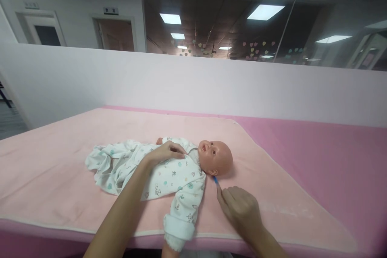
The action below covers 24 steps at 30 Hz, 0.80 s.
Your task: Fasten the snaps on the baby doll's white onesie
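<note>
A baby doll (216, 157) in a white printed romper (169, 175) lies on its back on a pale pink blanket (60, 169), head to the right. My left hand (167, 152) rests flat on the doll's chest, fingers stretched toward the collar. My right hand (240, 207) is closed in a pinch round a thin blue-tipped stick (215, 180), whose tip sits just below the doll's head, near its ear. One romper sleeve (181, 217) reaches down to the table's front edge.
The blanket covers a darker pink padded table (332, 161) that runs on to the right. A low white partition wall (193, 84) stands right behind the table, with glass panels above it. The floor drops away at the far left.
</note>
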Each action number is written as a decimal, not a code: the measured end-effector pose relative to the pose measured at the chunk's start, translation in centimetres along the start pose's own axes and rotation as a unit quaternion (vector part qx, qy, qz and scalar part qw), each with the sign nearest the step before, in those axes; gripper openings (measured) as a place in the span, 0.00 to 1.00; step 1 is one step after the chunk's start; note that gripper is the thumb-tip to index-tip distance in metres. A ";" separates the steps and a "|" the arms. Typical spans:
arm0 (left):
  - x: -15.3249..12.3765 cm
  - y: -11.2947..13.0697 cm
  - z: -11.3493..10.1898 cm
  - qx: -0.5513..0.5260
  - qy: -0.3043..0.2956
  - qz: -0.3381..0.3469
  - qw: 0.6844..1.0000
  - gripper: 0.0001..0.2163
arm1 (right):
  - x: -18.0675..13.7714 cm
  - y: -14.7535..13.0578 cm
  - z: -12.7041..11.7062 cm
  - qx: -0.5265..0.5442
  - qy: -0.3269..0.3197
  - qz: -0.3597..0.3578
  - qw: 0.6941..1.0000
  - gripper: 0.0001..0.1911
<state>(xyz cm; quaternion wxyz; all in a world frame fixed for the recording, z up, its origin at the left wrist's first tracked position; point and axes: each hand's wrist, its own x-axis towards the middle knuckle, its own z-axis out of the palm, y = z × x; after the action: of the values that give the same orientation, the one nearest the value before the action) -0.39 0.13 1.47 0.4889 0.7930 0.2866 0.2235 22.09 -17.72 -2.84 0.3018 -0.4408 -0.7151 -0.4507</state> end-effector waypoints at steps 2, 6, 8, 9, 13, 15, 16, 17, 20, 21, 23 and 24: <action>0.1 -0.2 0.0 0.004 0.002 0.003 1.000 0.13 | -0.5 -0.8 0.2 0.009 -0.034 0.021 0.999 0.15; 0.0 -0.4 0.0 0.016 0.000 0.005 1.000 0.13 | -1.6 -2.1 0.3 0.029 -0.118 0.031 0.992 0.13; -0.1 -0.2 0.0 0.023 -0.004 0.004 1.000 0.13 | -2.3 -2.6 0.5 0.025 -0.159 0.056 0.985 0.12; -0.1 -0.1 0.0 0.026 -0.007 0.004 1.000 0.13 | -2.5 -2.8 0.7 0.021 -0.184 0.072 0.980 0.12; -0.3 0.3 0.2 0.034 -0.019 0.003 0.999 0.12 | -2.4 -3.0 1.3 0.023 -0.326 0.127 0.937 0.11; -0.3 0.4 0.3 0.035 -0.014 0.007 0.999 0.11 | -1.2 -2.4 1.3 0.045 -0.390 0.149 0.908 0.11; -0.3 0.3 0.4 0.031 -0.010 0.012 0.999 0.10 | -0.3 -2.0 1.2 0.065 -0.414 0.153 0.895 0.11; -0.3 0.2 0.5 0.024 -0.006 0.019 0.999 0.08 | 0.8 -1.4 1.1 0.090 -0.433 0.149 0.884 0.13; -0.3 -0.1 0.9 -0.006 0.006 0.053 0.999 0.05 | 4.9 0.2 1.0 0.179 -0.454 0.113 0.866 0.18; -0.3 -0.2 1.0 -0.015 0.009 0.062 0.998 0.06 | 6.3 0.4 1.2 0.195 -0.441 0.116 0.868 0.20; -0.3 -0.3 1.1 -0.030 0.016 0.071 0.997 0.07 | 8.7 0.0 2.1 0.220 -0.375 0.140 0.890 0.20; -0.3 -0.3 1.1 -0.035 0.019 0.070 0.997 0.06 | 9.6 -0.6 2.9 0.235 -0.321 0.155 0.904 0.18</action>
<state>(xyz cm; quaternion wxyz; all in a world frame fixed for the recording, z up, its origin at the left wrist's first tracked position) 0.03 -0.66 0.73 0.4942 0.7891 0.2312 0.2822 17.29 -11.76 3.69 0.2166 -0.5831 -0.7813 -0.0512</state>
